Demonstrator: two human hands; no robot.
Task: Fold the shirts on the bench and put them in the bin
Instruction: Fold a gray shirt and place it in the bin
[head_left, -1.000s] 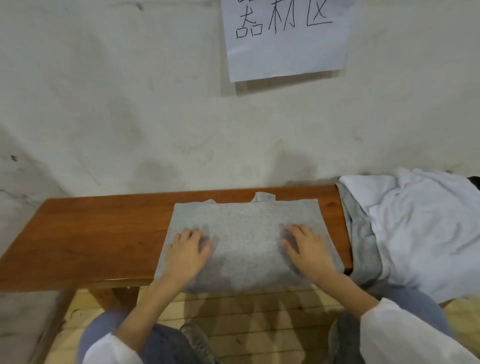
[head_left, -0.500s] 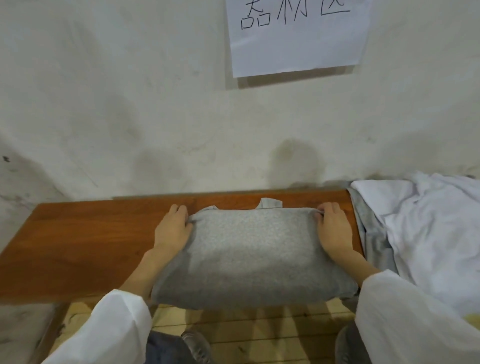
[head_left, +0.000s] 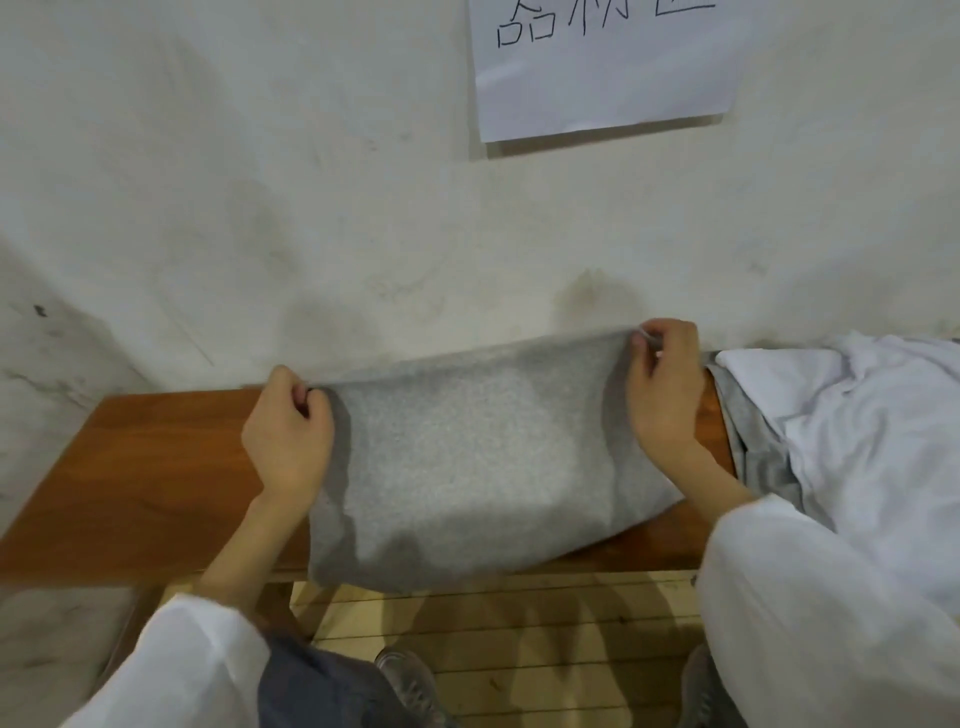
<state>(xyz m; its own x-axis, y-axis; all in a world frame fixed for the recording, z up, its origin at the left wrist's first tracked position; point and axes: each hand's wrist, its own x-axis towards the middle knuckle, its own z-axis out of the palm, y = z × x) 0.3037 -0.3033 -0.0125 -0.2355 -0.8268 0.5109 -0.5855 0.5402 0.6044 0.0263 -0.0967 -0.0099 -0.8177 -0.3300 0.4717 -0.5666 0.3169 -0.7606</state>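
So, grey shirt (head_left: 483, 467) mid-fold, pinched at both far corners

The left hand (head_left: 288, 441) and right hand (head_left: 665, 395) each have fingers curled tight on a far corner, holding that edge up off the bench (head_left: 156, 467) while the near edge hangs over the bench's front. My guess: it keeps the cloth taut for a clean next fold. More shirts (head_left: 857, 415) are piled at the bench's right end. No bin in sight.

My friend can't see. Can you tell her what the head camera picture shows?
A person's left hand and right hand pinch the top corners of a folded gray shirt, holding its far edge up over a wooden bench. A heap of white and gray clothes lies at the bench's right end; a handwritten paper sign hangs on the wall.
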